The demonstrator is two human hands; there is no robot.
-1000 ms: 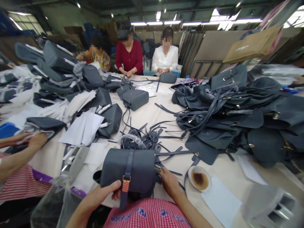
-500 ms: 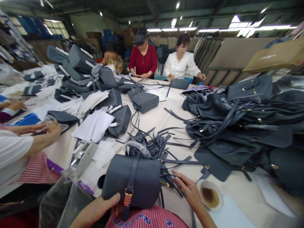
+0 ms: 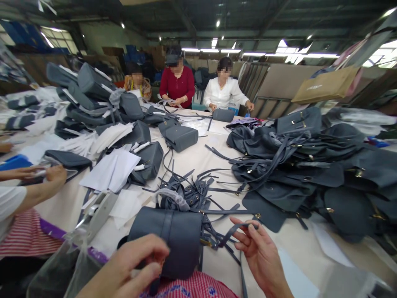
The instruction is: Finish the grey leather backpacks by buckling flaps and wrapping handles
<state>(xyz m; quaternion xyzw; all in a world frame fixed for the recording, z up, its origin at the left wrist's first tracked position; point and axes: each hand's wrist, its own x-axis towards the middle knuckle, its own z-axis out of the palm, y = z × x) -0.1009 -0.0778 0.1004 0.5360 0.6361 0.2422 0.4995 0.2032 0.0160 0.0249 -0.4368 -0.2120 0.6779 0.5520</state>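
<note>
A dark blue-grey flap handbag (image 3: 182, 240) rests against my lap at the table's near edge. In front of it, my left hand (image 3: 133, 260) has its fingers curled around the front strap (image 3: 167, 223), covering most of the buckle. To the right of the bag, my right hand (image 3: 260, 252) pinches a thin dark strap (image 3: 231, 235) between thumb and fingers, raising its end. Behind the bag lies a tangle of loose straps (image 3: 192, 190) with metal eyelets, and a plastic-wrapped handle (image 3: 172, 198) beside it.
Unstuffed dark bags (image 3: 285, 182) are heaped on the right. Stuffed bags (image 3: 93, 87) and white paper sheets (image 3: 110, 167) cover the left. A co-worker's hands (image 3: 56, 176) handle a bag at far left. Several people sit across the table. A grey metal device (image 3: 99, 213) stands near left.
My right hand has picked up a strap end from beside the bag and raised it. My left hand has moved up over the buckle. The view has swung right; the cup is no longer visible.
</note>
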